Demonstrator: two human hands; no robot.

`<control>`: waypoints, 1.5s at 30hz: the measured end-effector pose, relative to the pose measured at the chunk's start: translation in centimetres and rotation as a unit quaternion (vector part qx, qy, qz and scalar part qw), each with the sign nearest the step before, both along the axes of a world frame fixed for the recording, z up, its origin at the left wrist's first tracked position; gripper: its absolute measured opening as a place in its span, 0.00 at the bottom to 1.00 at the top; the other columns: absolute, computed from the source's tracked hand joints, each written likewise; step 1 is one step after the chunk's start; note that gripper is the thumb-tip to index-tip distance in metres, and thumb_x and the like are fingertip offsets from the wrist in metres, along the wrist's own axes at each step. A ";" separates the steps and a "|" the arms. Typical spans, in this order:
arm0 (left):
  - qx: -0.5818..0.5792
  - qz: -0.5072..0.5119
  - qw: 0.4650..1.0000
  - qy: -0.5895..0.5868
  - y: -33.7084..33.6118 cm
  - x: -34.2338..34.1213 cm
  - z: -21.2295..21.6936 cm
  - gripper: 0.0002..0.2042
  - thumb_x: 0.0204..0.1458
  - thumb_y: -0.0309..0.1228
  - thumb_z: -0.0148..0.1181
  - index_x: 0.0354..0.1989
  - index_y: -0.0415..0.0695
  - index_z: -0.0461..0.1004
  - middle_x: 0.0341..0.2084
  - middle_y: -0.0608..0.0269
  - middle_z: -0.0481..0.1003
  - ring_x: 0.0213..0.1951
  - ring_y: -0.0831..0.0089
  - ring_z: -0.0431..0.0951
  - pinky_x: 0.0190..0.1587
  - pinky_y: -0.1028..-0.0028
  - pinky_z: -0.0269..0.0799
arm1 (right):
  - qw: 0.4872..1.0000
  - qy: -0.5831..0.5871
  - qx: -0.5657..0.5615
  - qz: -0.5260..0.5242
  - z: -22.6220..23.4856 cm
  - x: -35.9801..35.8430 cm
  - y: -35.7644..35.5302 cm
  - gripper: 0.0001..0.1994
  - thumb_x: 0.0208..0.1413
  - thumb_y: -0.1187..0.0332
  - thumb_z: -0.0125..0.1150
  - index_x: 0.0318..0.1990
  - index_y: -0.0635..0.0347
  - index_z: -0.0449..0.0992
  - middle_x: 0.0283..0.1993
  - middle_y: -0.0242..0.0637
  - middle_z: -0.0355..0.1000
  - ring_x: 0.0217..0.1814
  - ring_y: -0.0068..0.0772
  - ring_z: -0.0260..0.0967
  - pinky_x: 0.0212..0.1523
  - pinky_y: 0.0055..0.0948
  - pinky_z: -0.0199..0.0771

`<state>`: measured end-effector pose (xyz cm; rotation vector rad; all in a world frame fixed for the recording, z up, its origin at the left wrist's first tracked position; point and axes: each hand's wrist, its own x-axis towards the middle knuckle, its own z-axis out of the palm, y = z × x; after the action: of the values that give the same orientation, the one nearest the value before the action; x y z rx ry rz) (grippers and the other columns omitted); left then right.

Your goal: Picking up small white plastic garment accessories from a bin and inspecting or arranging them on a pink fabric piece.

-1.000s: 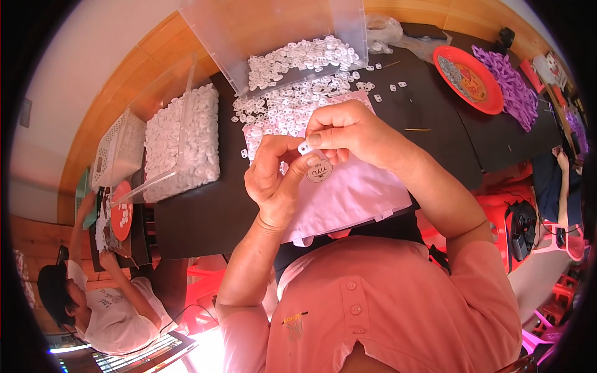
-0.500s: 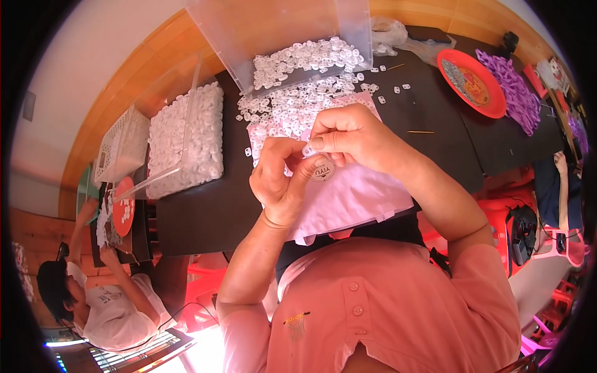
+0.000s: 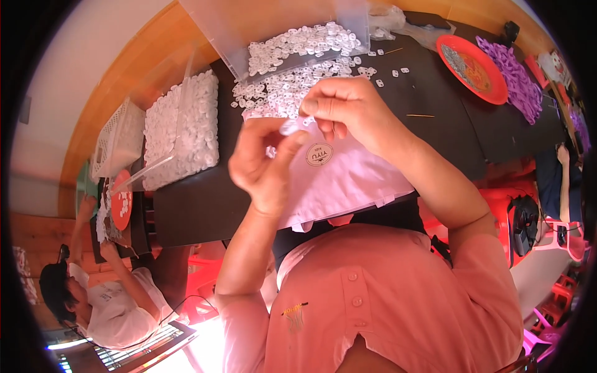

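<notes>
A: Small white piece (image 3: 291, 126) up over the pale cloth (image 3: 348, 180), pinched between both hands!

B: Left hand (image 3: 264, 165) tilts up, thumb pressing it; right hand (image 3: 351, 112) curls above, fingertips (image 3: 309, 107) narrow on it.

A: Behind them?

B: Loose white pieces (image 3: 280, 93) spill from a clear bin (image 3: 273, 25); a full tray (image 3: 183, 127) sits left.

A: Room?

B: Bare black table (image 3: 435, 99) right, towards the red plate (image 3: 472, 59).

head cam | looks steeply down | close above black table (image 3: 435, 93) | single fisheye view

matt black table (image 3: 435, 93), glossy plastic pieces (image 3: 292, 46)
</notes>
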<state>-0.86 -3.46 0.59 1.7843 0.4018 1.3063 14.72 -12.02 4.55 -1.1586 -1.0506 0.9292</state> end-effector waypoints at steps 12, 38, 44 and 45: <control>0.114 0.270 0.935 0.200 15.9 -9.8 9.8 0.11 0.44 0.23 0.69 0.37 0.38 0.78 0.26 0.67 0.75 0.26 0.80 0.72 0.26 0.80 0.66 | 0.988 0.063 0.088 -0.108 0.9 2.6 -0.8 0.09 0.57 0.65 0.58 0.31 0.63 0.76 0.19 0.27 0.67 0.20 0.18 0.65 0.22 0.19 0.56; 0.552 -0.117 0.765 0.309 2.5 7.1 -1.5 0.06 0.40 0.19 0.58 0.24 0.39 0.67 0.23 0.56 0.65 0.26 0.58 0.72 0.27 0.63 0.71 | 0.982 0.071 0.118 -0.128 0.6 3.8 -1.0 0.07 0.55 0.70 0.62 0.30 0.65 0.76 0.20 0.28 0.66 0.21 0.16 0.62 0.22 0.18 0.60; 0.547 -0.105 0.766 0.320 3.4 7.9 -2.2 0.06 0.39 0.20 0.58 0.23 0.40 0.66 0.22 0.56 0.65 0.25 0.57 0.72 0.27 0.63 0.71 | 0.975 0.073 0.147 -0.152 0.3 4.2 -0.3 0.08 0.54 0.71 0.62 0.28 0.66 0.75 0.18 0.29 0.65 0.17 0.17 0.59 0.19 0.20 0.59; 0.508 -0.113 0.796 0.309 3.8 7.8 -2.1 0.05 0.41 0.21 0.58 0.24 0.39 0.68 0.22 0.56 0.66 0.24 0.60 0.72 0.27 0.65 0.70 | 0.970 0.075 0.164 -0.164 0.3 4.3 -0.2 0.08 0.53 0.72 0.62 0.26 0.67 0.74 0.16 0.30 0.64 0.14 0.18 0.58 0.16 0.21 0.57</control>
<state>6.90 0.30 -1.55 3.0665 -0.2684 0.7241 18.99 -12.24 4.89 -0.9321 -0.8207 0.5469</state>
